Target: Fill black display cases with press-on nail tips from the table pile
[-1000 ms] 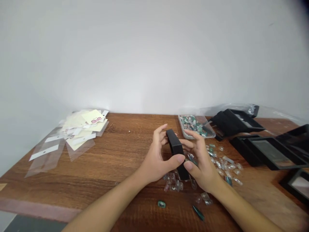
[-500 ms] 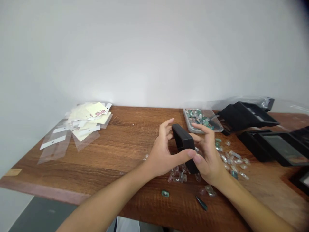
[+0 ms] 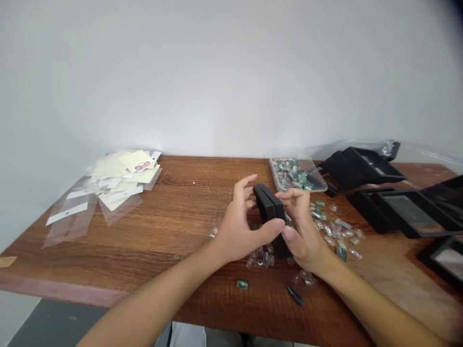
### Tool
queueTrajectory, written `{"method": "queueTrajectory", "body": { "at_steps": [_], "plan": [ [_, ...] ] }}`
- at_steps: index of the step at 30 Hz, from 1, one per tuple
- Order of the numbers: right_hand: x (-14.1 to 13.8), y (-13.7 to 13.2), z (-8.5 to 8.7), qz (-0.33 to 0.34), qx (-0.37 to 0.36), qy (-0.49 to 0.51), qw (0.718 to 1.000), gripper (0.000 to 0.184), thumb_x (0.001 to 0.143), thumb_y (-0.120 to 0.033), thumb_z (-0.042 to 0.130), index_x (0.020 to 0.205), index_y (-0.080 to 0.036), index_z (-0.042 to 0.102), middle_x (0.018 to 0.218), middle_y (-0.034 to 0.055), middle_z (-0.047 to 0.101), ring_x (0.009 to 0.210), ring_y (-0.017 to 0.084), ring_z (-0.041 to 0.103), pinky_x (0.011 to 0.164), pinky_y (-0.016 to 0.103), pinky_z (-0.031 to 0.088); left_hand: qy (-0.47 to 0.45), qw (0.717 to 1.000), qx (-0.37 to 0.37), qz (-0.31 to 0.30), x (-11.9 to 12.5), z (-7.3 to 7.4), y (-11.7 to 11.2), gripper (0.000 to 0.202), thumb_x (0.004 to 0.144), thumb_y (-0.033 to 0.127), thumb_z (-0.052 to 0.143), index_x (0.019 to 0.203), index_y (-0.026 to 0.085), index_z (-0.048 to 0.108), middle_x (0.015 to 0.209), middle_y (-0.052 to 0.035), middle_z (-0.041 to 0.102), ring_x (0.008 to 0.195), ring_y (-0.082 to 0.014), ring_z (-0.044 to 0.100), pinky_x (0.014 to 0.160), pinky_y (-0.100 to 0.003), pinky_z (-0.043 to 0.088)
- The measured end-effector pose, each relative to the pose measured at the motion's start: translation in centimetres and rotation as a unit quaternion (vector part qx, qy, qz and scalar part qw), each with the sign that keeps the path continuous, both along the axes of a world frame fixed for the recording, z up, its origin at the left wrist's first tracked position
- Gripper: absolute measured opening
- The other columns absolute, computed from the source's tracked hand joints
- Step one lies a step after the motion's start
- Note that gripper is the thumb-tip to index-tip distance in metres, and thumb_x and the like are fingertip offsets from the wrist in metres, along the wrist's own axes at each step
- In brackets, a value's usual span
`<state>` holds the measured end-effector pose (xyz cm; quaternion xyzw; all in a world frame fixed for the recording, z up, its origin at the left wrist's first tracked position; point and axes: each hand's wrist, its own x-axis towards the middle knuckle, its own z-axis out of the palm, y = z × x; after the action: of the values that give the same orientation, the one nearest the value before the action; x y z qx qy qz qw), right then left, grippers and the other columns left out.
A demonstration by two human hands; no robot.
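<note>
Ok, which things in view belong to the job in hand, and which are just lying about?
In the job:
black case, held between the left hand and right hand

Lying about, seemingly:
loose small pieces, though their closeness suggests possible use
clear tub of pieces
other black cases
card pile

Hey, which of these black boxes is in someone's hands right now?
The black box held tilted between the left hand and the right hand. The other black boxes lie farther right on the table, with no hand on them.
</note>
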<state>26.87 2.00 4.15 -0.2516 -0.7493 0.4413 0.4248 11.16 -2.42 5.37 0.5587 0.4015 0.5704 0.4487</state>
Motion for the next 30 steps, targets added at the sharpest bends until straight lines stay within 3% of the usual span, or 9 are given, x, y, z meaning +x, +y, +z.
{"method": "queueTrajectory", "body": {
  "at_steps": [4, 10, 15, 19, 24, 27, 30],
  "plan": [
    [0.1, 0.1, -0.1, 0.007, -0.030, 0.028, 0.999, 0.050, 0.089, -0.067, 0.052, 0.116, -0.029, 0.032, 0.109, 0.0071, 0.057, 0.098, 0.025, 0.061, 0.085, 0.043, 0.051, -0.064, 0.997, -0.008, -0.042, -0.1, 0.0, 0.0, 0.076, 0.085, 0.047, 0.070, 0.141, 0.026, 0.024, 0.133, -0.0134, 0.053, 0.117, -0.0271, 0.061, 0.102, -0.045, 0.047],
    [0.3, 0.3, 0.8, 0.075, -0.143, 0.089, 0.983, 0.063, 0.086, -0.067, 0.059, 0.127, -0.031, 0.027, 0.123, 0.0111, 0.061, 0.109, 0.027, 0.063, 0.090, 0.044, 0.051, -0.110, 0.993, -0.008, -0.033, -0.6, 0.2, 0.3, 0.077, 0.082, 0.047, 0.074, 0.140, 0.027, 0.027, 0.133, -0.0125, 0.054, 0.120, -0.0275, 0.059, 0.103, -0.046, 0.045],
    [0.5, 0.5, 0.8, 0.082, -0.123, 0.043, 0.988, 0.086, 0.075, -0.060, 0.076, 0.137, -0.032, 0.024, 0.136, 0.0135, 0.056, 0.120, 0.028, 0.059, 0.094, 0.042, 0.050, -0.150, 0.989, -0.002, 0.007, -1.1, -0.1, 1.0, 0.070, 0.084, 0.047, 0.071, 0.138, 0.025, 0.032, 0.124, -0.0111, 0.060, 0.116, -0.0265, 0.060, 0.099, -0.044, 0.048],
    [0.9, 0.9, 1.1, 0.030, -0.120, 0.079, 0.989, 0.068, 0.080, -0.061, 0.071, 0.131, -0.030, 0.037, 0.123, 0.0113, 0.067, 0.107, 0.027, 0.067, 0.087, 0.041, 0.055, -0.195, 0.981, 0.019, 0.005, -1.4, -0.2, 1.5, 0.070, 0.082, 0.045, 0.072, 0.138, 0.027, 0.033, 0.129, -0.0112, 0.060, 0.122, -0.0291, 0.058, 0.103, -0.048, 0.045],
    [1.8, 1.6, 2.1, -0.145, -0.116, 0.087, 0.979, 0.039, 0.089, -0.063, 0.056, 0.098, -0.026, 0.061, 0.082, 0.0062, 0.075, 0.073, 0.025, 0.073, 0.059, 0.036, 0.058, -0.242, 0.970, 0.010, -0.013, -1.9, 0.7, 1.5, 0.085, 0.076, 0.056, 0.068, 0.146, 0.027, 0.028, 0.135, -0.0126, 0.058, 0.130, -0.0358, 0.052, 0.106, -0.056, 0.041],
    [2.1, 1.9, 2.5, -0.200, -0.118, 0.071, 0.970, 0.040, 0.091, -0.062, 0.054, 0.076, -0.025, 0.062, 0.065, 0.0043, 0.070, 0.057, 0.024, 0.069, 0.046, 0.034, 0.053, -0.239, 0.971, 0.013, -0.020, -2.1, 1.0, 1.5, 0.088, 0.075, 0.059, 0.064, 0.148, 0.025, 0.029, 0.136, -0.0132, 0.057, 0.134, -0.0380, 0.047, 0.108, -0.058, 0.038],
    [2.1, 2.0, 2.7, -0.221, -0.098, 0.057, 0.969, 0.043, 0.092, -0.059, 0.055, 0.067, -0.025, 0.062, 0.059, 0.0031, 0.068, 0.051, 0.021, 0.065, 0.043, 0.032, 0.050, -0.233, 0.971, 0.011, -0.050, -2.6, 0.8, 1.7, 0.083, 0.078, 0.056, 0.065, 0.147, 0.026, 0.031, 0.140, -0.0126, 0.055, 0.135, -0.0371, 0.046, 0.110, -0.059, 0.036]
  ]
}}
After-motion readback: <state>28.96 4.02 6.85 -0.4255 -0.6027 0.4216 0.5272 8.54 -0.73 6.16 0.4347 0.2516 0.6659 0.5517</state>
